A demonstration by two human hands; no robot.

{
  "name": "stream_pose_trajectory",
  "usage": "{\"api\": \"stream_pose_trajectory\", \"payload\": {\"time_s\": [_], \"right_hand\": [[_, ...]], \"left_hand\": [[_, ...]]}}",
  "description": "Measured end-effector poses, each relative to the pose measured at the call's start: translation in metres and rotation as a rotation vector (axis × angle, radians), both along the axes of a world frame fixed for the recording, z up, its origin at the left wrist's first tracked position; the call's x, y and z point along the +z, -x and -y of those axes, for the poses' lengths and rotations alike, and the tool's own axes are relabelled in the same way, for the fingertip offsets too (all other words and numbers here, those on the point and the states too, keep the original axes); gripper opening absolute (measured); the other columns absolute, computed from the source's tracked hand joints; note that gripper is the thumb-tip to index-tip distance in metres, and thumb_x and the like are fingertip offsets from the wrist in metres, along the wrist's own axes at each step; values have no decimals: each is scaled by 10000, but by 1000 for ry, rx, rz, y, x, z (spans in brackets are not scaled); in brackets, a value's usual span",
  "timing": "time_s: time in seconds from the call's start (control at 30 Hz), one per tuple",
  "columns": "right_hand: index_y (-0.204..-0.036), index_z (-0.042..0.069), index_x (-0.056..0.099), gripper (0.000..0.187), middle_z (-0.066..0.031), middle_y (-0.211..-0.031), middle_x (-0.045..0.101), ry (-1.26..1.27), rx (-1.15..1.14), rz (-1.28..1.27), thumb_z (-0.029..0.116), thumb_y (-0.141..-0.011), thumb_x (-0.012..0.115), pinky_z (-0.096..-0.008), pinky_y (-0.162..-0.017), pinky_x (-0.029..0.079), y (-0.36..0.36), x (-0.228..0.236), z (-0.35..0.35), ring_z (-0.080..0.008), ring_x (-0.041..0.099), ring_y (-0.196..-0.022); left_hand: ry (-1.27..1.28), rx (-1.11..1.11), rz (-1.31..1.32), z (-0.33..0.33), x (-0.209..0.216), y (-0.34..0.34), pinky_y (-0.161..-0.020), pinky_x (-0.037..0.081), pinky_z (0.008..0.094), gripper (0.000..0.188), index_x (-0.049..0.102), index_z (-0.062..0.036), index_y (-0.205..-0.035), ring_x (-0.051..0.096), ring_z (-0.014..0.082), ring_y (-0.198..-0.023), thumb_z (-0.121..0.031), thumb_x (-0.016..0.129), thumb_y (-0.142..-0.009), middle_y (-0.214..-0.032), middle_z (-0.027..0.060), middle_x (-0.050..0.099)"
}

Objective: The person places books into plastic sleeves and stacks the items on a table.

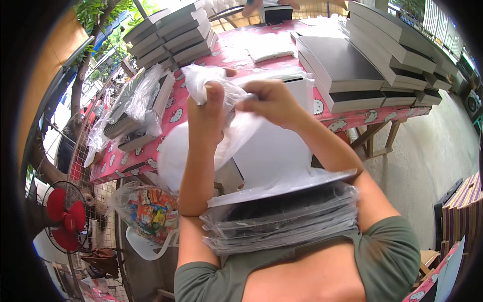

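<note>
Crumpled white see-through plastic is bunched between my hands over the near part of the table. My left hand, thumb up, is closed round it. The fingers of my right hand pinch another part of the plastic from the right side. A loose sheet of it hangs below toward the left. Under my hands is a large flat white piece, partly covered by plastic. Against my chest, between my arms, rests a stack of flat black items in plastic sleeves.
The pink patterned table carries stacks of thick black-covered books at right and more books at far left. Plastic-wrapped books lie at left. Below are a bag of colourful packets and a red-bladed fan. Another person's hand shows far off.
</note>
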State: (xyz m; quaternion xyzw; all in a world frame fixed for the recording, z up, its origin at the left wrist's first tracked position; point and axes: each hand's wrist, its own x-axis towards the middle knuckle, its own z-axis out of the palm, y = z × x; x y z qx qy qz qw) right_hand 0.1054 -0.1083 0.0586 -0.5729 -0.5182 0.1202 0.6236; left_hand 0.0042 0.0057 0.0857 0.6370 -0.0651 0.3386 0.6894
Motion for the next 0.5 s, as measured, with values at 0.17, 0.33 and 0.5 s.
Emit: {"api": "stream_pose_trajectory", "payload": {"time_s": [0.17, 0.33, 0.5], "right_hand": [[-713, 8, 636, 103, 13, -643, 560, -285, -380, 301, 92, -703, 695, -188, -494, 347, -13, -5, 18, -31, 453, -581], [-729, -5, 604, 120, -5, -647, 547, -281, -464, 143, 76, -703, 688, -202, -523, 368, 0, -16, 14, -54, 470, -596], [-699, 3, 559, 140, -45, -674, 536, -304, -475, 156, 52, -669, 686, -222, -550, 390, 1, -15, 19, -96, 484, -594]], "left_hand": [[166, -11, -174, -9, -25, 10, -545, 408, 214, 300, 550, -15, -895, 516, 78, -647, -115, 736, -683, -750, 9, 555], [301, 57, 19, 6, -36, -9, -596, 452, 256, 215, 538, -23, -900, 553, 116, -676, -172, 640, -784, -840, 59, 594], [642, -23, -134, 4, -56, -12, -515, 457, 272, 217, 516, -62, -897, 532, 121, -655, -228, 619, -802, -778, 13, 537]]}}
